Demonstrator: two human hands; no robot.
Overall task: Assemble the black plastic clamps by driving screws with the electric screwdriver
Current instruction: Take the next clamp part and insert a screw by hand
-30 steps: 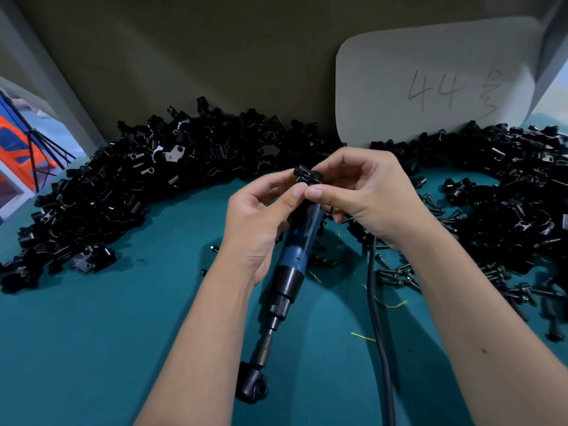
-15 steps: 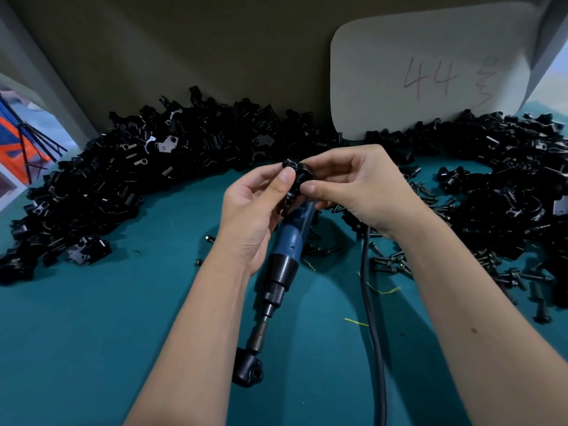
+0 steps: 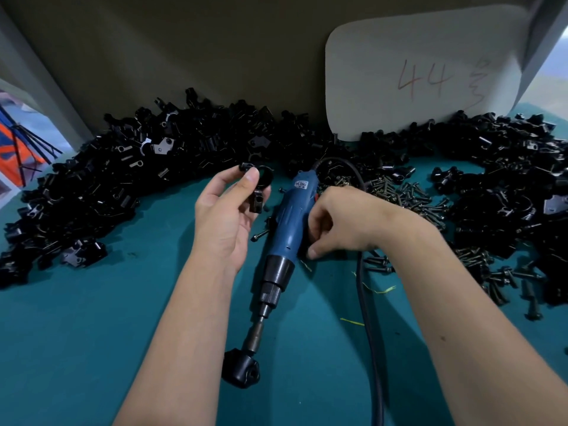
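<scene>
A black clamp is pinched between thumb and fingers of the left hand, raised above the bench. The blue electric screwdriver is being gripped round its body by the right hand, whose grip looks only partly closed. For a clean drive, the clamp's screw hole is best turned toward the bit and the tool kept in line with it. Another clamp piece sits at the bit's tip and is likely in the way. Loose screws lie far right, clamp heaps far left, and the cord trails near.
</scene>
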